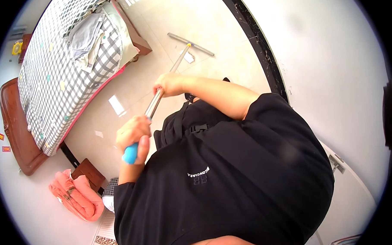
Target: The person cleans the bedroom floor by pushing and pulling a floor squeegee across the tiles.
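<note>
My left hand [134, 135] is closed round the pole just above its blue end grip [130, 154]. Farther along, my right hand [169, 84] wraps round the same metal pole [154, 105]. The pole slants away to a long, narrow grey floor-tool head [202, 49], which lies on the pale tiled floor [142, 81]. Beside the head, under the lower pole, is a small white patch [188, 57]; whether it is an object or glare I cannot tell.
At left is a bed with a checked cover [52, 84], folded cloths [87, 35] and a wooden headboard [21, 128]. A pink bundle [80, 198] lies lower left. A white wall [323, 66] with black skirting [262, 46] runs along the right; a white door [345, 195] stands lower right.
</note>
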